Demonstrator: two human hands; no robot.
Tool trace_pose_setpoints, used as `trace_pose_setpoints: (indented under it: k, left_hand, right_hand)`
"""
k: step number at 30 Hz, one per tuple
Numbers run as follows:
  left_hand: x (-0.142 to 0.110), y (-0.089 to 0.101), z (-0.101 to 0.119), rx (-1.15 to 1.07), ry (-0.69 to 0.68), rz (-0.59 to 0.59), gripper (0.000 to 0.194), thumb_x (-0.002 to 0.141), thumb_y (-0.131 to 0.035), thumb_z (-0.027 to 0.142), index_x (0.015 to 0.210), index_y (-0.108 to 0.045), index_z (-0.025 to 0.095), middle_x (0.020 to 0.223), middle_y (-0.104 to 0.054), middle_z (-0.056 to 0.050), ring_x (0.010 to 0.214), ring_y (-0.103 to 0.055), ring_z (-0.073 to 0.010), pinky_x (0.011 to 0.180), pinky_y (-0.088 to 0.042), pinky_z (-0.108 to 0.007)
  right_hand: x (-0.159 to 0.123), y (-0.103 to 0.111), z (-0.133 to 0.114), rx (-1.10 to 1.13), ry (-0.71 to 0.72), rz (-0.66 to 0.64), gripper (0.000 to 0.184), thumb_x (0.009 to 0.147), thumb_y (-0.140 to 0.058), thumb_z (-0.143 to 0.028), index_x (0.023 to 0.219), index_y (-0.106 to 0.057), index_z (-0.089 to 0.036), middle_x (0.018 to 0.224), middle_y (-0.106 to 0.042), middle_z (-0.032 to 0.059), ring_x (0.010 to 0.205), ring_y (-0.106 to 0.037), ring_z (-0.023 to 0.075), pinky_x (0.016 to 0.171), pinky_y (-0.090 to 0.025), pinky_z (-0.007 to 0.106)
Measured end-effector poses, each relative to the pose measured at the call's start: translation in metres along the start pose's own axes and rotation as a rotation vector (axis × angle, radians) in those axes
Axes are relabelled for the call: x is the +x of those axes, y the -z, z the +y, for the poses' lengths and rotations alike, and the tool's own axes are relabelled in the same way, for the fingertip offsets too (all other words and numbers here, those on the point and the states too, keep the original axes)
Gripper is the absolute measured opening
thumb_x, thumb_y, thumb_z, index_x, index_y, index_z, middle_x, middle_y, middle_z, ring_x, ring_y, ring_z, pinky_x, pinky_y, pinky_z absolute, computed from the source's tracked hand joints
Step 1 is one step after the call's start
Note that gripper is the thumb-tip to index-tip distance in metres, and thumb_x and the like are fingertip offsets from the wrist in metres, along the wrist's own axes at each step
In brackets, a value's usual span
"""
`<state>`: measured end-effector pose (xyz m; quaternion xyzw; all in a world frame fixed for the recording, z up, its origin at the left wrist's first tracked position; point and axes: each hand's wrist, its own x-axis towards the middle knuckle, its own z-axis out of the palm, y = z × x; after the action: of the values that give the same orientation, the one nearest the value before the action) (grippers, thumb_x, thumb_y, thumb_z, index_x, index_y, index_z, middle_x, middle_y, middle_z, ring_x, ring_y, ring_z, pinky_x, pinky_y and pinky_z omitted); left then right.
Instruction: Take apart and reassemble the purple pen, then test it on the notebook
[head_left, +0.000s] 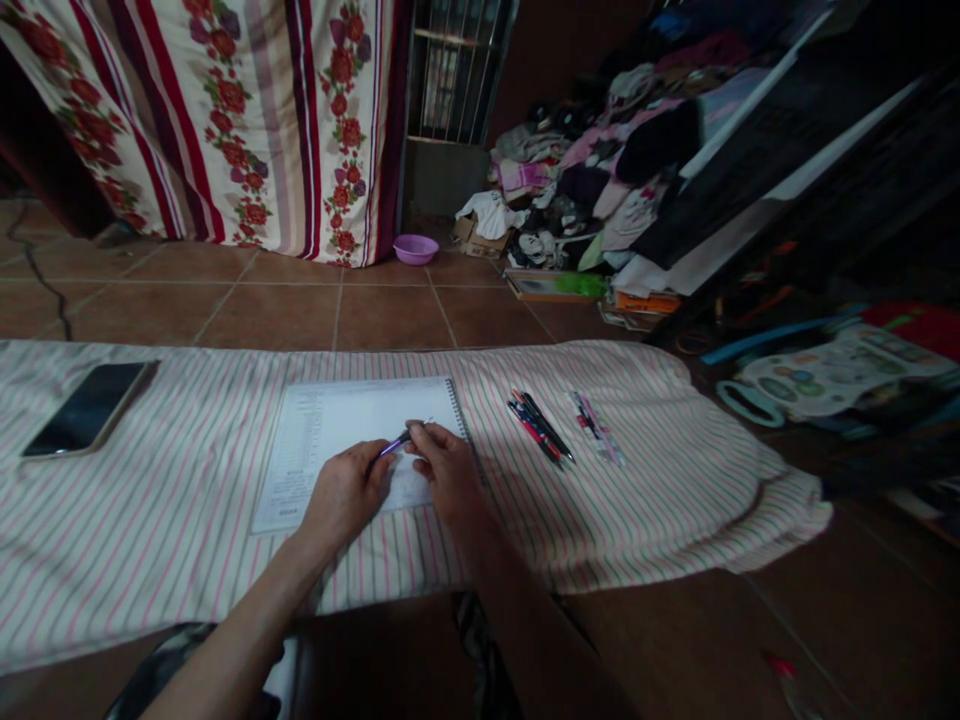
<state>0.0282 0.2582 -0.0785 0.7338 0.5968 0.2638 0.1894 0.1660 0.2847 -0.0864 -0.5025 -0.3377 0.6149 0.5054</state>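
Observation:
A purple pen (393, 445) is held between my two hands, tilted up to the right, above a spiral notebook (360, 410). My left hand (349, 485) is closed around its lower left end. The fingers of my right hand (442, 458) pinch its other end, partly hiding the tip. Printed text shows along the notebook's left side, and the wire binding runs down its right edge. Right of the notebook lies a bunch of pens (540, 428), dark and red. Beside it is a smaller group of pale and pink pens (596, 428).
A striped cloth (187, 480) covers the low table. A smartphone (88, 408) lies at its left end. Beyond are a floral curtain (262, 130), a purple basin (415, 249) and a heap of clothes (592, 170). A pale plastic toy (840, 370) sits at the right.

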Motion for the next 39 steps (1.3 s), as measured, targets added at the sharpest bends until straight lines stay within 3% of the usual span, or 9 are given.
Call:
trace_pose_setpoints:
  k: [9,14,19,23,27,32,39]
  left_hand:
    - [-0.002,-0.001,0.006,-0.011,0.042,-0.012,0.03,0.088,-0.037,0.028,0.091,-0.066,0.019,0.083,-0.071,-0.006,0.076,-0.065,-0.0186,0.068,-0.045,-0.026]
    - [-0.002,0.003,0.012,-0.048,0.076,-0.06,0.032,0.088,-0.035,0.028,0.082,-0.065,0.017,0.07,-0.068,-0.004,0.063,-0.062,-0.0165,0.059,-0.041,-0.025]
    - [-0.002,0.004,0.012,-0.059,0.096,-0.04,0.032,0.088,-0.036,0.029,0.088,-0.065,0.016,0.073,-0.07,-0.005,0.064,-0.062,-0.0165,0.059,-0.041,-0.025]
    - [-0.002,0.004,0.009,-0.025,0.085,-0.014,0.031,0.088,-0.037,0.029,0.09,-0.065,0.017,0.075,-0.071,-0.005,0.065,-0.063,-0.0171,0.06,-0.041,-0.025]
    - [-0.003,0.003,0.008,-0.009,0.051,-0.012,0.03,0.087,-0.037,0.029,0.09,-0.065,0.018,0.081,-0.071,-0.006,0.072,-0.064,-0.0181,0.064,-0.042,-0.025]
    - [-0.003,0.004,0.008,-0.01,0.06,-0.035,0.031,0.087,-0.036,0.028,0.083,-0.065,0.018,0.07,-0.068,-0.004,0.062,-0.061,-0.0161,0.058,-0.04,-0.025]
    - [-0.002,0.007,0.008,0.001,0.086,-0.042,0.03,0.086,-0.037,0.027,0.085,-0.065,0.017,0.067,-0.067,-0.004,0.058,-0.059,-0.0159,0.056,-0.038,-0.025]
  right_hand:
    - [-0.001,-0.006,0.005,-0.071,0.07,0.035,0.021,0.067,-0.064,-0.035,0.077,-0.07,-0.017,0.06,-0.061,-0.0013,0.056,-0.051,0.0097,0.053,-0.038,0.022]
    - [-0.002,-0.006,0.003,0.013,0.05,-0.043,0.022,0.067,-0.063,-0.032,0.081,-0.067,-0.016,0.08,-0.067,0.003,0.061,-0.054,0.0087,0.054,-0.039,0.021]
    - [-0.006,-0.009,-0.001,0.118,-0.014,-0.099,0.04,0.066,-0.066,-0.036,0.1,-0.059,-0.018,0.086,-0.068,0.0042,0.063,-0.058,0.0102,0.052,-0.041,0.02]
    - [-0.006,-0.009,0.001,0.073,0.004,-0.059,0.03,0.065,-0.068,-0.041,0.08,-0.057,-0.017,0.072,-0.063,0.0004,0.061,-0.057,0.01,0.047,-0.037,0.018]
    - [-0.004,-0.007,0.002,-0.046,0.044,-0.03,0.026,0.065,-0.068,-0.038,0.062,-0.053,-0.017,0.055,-0.056,-0.0037,0.048,-0.046,0.007,0.046,-0.033,0.02]
    - [-0.004,-0.005,0.001,-0.095,0.079,0.004,0.018,0.064,-0.067,-0.033,0.062,-0.06,-0.017,0.053,-0.053,-0.0049,0.048,-0.042,0.0072,0.049,-0.033,0.022]
    - [-0.004,-0.007,0.002,0.064,-0.007,-0.097,0.028,0.063,-0.067,-0.03,0.087,-0.063,-0.017,0.087,-0.068,0.0038,0.066,-0.057,0.0098,0.053,-0.039,0.02]
